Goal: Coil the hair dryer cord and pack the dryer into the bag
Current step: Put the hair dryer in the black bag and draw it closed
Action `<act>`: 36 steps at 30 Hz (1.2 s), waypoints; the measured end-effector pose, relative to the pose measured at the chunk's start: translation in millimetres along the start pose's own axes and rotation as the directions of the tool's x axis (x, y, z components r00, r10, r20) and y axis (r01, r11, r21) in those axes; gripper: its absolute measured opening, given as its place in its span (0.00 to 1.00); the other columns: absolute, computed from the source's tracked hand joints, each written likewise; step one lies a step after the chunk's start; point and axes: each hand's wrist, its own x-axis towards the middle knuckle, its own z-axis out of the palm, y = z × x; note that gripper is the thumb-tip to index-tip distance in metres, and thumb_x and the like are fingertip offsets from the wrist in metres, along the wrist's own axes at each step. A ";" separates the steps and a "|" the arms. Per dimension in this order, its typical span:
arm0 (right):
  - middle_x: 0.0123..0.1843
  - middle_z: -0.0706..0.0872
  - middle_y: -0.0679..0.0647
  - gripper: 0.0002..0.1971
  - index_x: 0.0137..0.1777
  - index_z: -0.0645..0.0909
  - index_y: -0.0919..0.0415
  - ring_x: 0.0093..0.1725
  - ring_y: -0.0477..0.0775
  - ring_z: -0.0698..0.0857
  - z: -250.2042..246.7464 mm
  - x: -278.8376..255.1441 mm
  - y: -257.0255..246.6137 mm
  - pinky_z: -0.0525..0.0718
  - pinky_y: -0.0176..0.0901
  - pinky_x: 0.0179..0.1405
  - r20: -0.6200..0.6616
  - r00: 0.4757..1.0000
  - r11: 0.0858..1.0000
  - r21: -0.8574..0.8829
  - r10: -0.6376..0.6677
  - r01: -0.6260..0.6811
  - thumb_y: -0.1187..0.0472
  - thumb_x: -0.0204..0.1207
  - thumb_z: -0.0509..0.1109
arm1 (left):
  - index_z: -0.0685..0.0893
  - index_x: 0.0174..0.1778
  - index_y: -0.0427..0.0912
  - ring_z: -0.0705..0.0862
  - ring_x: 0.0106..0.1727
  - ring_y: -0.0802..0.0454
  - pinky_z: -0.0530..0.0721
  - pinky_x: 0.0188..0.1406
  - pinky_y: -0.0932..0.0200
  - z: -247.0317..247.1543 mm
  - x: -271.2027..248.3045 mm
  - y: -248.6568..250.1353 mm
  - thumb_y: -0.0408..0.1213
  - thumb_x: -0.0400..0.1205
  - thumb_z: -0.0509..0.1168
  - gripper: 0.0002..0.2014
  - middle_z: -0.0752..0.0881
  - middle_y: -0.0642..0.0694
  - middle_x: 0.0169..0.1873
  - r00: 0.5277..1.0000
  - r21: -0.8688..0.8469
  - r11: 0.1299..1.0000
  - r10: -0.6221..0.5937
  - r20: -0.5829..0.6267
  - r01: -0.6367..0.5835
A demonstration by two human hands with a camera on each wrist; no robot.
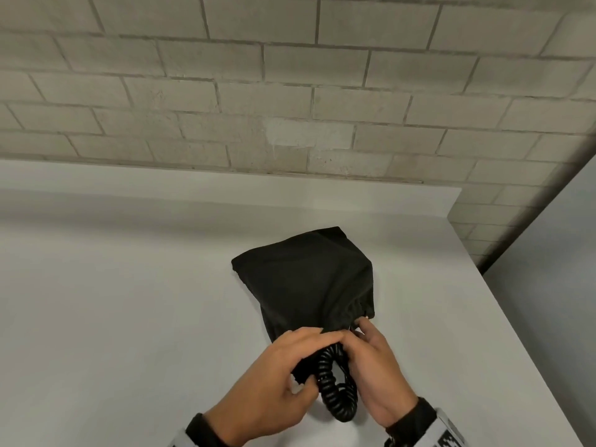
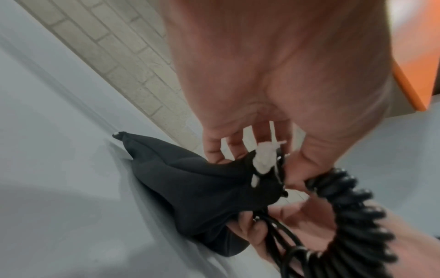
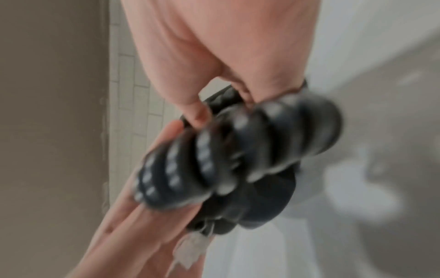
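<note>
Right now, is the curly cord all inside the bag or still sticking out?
Sticking out. A loop of the coiled cord hangs outside the black bag mouth, between the left hand and the right hand.

We see the bag (image 1: 303,279) lying on the table (image 1: 113,301), its closed end toward the wall (image 1: 290,91) behind. At its near mouth our left hand (image 1: 274,379) sits left, our right hand (image 1: 377,372) right, the coiled cord (image 1: 335,391) between them, sticking out of the mouth.

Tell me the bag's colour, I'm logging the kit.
Plain black, no pattern; the bag shows best in the head view.
</note>
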 end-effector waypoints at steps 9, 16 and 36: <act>0.72 0.80 0.56 0.58 0.77 0.69 0.48 0.64 0.52 0.86 -23.4 -13.9 27.5 0.87 0.46 0.52 0.264 0.964 0.996 0.090 -0.027 0.003 0.71 0.44 0.91 | 0.71 0.77 0.65 0.76 0.71 0.60 0.77 0.70 0.60 -0.6 -8.4 -6.9 0.31 0.81 0.68 0.32 0.77 0.69 0.68 0.996 0.010 0.999 -0.046 -0.075 0.047; 0.53 0.91 0.46 0.24 0.59 0.85 0.50 0.36 0.58 0.83 -4.4 -18.5 13.8 0.85 0.45 0.32 -0.035 0.990 0.986 0.088 -0.138 0.141 0.75 0.68 0.78 | 0.49 0.82 0.72 0.62 0.71 0.64 0.60 0.76 0.74 5.6 -10.8 17.1 0.35 0.88 0.58 0.35 0.56 0.69 0.81 0.999 0.364 0.931 -0.044 0.000 0.041; 0.70 0.82 0.55 0.25 0.74 0.71 0.60 0.69 0.55 0.82 30.7 -11.9 13.2 0.76 0.55 0.74 -0.005 0.998 0.953 0.296 -0.068 0.067 0.76 0.79 0.62 | 0.70 0.76 0.68 0.68 0.59 0.65 0.64 0.58 0.84 -1.0 -16.5 4.7 0.49 0.82 0.69 0.27 0.69 0.75 0.68 0.949 0.272 0.933 -0.162 -0.270 0.236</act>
